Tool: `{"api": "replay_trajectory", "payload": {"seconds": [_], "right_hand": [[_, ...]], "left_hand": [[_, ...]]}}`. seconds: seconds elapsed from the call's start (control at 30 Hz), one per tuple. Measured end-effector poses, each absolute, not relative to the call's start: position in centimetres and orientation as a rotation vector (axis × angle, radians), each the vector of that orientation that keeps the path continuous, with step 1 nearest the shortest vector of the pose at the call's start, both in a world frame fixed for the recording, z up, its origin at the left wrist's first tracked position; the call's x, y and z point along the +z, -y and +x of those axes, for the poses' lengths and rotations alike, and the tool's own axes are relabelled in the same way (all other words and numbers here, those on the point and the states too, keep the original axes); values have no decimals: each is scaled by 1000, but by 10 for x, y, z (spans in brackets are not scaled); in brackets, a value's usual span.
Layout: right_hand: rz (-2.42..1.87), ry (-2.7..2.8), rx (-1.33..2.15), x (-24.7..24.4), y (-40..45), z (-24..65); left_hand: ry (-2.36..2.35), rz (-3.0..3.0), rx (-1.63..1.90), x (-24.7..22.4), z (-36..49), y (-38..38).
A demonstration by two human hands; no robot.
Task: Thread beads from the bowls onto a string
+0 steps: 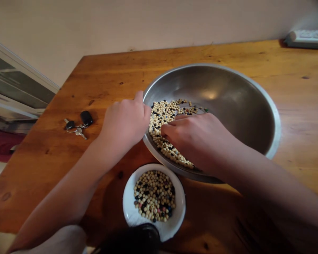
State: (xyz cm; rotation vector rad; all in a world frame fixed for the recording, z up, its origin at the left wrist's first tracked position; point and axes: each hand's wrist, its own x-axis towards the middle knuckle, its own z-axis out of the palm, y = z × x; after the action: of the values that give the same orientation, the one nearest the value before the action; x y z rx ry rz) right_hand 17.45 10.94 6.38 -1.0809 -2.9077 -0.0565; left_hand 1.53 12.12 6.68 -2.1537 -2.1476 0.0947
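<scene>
A wide metal bowl (243,116) sits tilted on the table, its left side lower. Small beads (159,120), mostly cream with black ones among them, are heaped along its left and near inner wall. My left hand (128,118) is closed on the bowl's left rim, thumb up. Inside the bowl, my right hand (194,135) reaches into the beads with its fingers curled together. What lies between those fingertips is hidden. Just in front of the bowl stands a white dish (129,197) with larger cream, black and a few coloured beads in it.
Keys (78,130) on a ring with a black fob (86,118) lie left of my left hand on the wooden table (69,176). A white object (308,38) rests at the far right by the wall. Something dark overlaps the dish's near edge.
</scene>
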Motion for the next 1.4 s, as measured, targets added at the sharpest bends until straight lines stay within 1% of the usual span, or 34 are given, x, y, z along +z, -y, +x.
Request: {"api": "replay_trajectory", "payload": {"seconds": [0.33, 0.57, 1.23, 1.4], "right_hand": [[-1119, 2883, -105, 63, -111, 177], [-1095, 2946, -41, 66, -109, 174], [-1149, 2814, -99, 57, -119, 186], [-1038, 2853, -76, 60, -117, 183]], "left_hand": [[2210, -2169, -13, 64, 13, -123], [2171, -2135, 70, 64, 13, -123], [2148, -2150, 103, 67, 15, -124], [2162, -2143, 105, 65, 15, -124]]}}
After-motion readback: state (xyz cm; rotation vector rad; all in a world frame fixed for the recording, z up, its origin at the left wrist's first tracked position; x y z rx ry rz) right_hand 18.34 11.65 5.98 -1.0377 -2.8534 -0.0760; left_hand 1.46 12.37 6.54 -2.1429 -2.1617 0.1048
